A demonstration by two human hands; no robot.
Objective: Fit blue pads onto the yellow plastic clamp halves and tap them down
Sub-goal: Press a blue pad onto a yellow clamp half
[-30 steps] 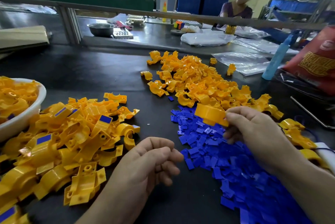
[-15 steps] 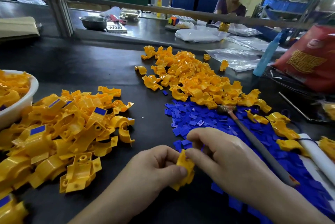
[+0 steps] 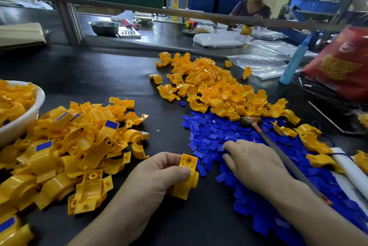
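Observation:
My left hand (image 3: 157,176) grips a yellow clamp half (image 3: 187,176) upright near the table's front, its square-holed flange facing me. My right hand (image 3: 253,164) lies palm down on the heap of blue pads (image 3: 213,134), fingertips among them; whether it has pinched one is hidden. A small hammer (image 3: 266,138) rests across the pads just right of that hand. Bare yellow halves form a pile (image 3: 215,90) beyond the pads. Halves with blue pads fitted lie in a pile (image 3: 75,146) on the left.
A white bowl (image 3: 29,114) of yellow halves stands at the left edge. At the right are a red bag (image 3: 342,64), a light blue bottle (image 3: 292,62), clear plastic bags (image 3: 258,64) and a white roll (image 3: 352,170). A person sits beyond the far bench.
My right hand brought a yellow half from the far pile to my left hand, let go, and moved right onto the blue pads. My left hand now holds the half alone.

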